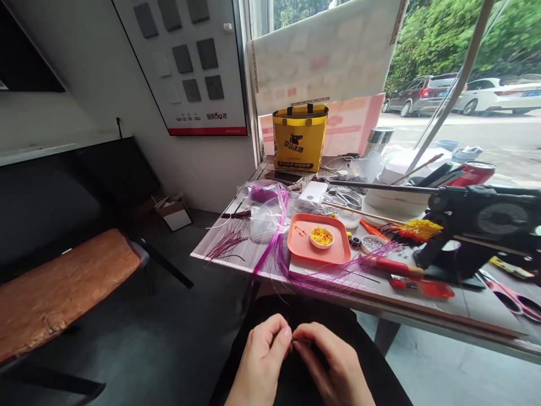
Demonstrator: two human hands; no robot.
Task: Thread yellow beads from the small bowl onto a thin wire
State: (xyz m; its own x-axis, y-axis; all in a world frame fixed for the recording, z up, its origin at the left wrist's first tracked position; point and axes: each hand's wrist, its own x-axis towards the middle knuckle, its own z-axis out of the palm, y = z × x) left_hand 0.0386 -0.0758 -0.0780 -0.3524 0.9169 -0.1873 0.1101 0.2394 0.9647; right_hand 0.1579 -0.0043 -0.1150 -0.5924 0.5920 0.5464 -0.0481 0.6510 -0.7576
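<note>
Over the lap, my left hand [264,355] and my right hand [332,358] meet fingertip to fingertip. Both are closed in a pinch at one spot. A tiny dark bit shows between the fingertips, too small to name. On the table edge just beyond lies a bundle of fine purple strands [276,254], some trailing over the edge. Behind them is a pink-orange tray [296,251] bearing a small white bowl of yellow and orange pieces [322,237]. A few orange pieces lie loose on the tray's left side.
Dark red strands [228,243] spread at the table's left corner. To the right are a red-handled tool [393,265], scissors [513,299], a bowl of grey beads [374,244] and a black clamp-like device [499,220]. A yellow bag [300,138] stands at the back; a brown-topped bench [71,287] is left.
</note>
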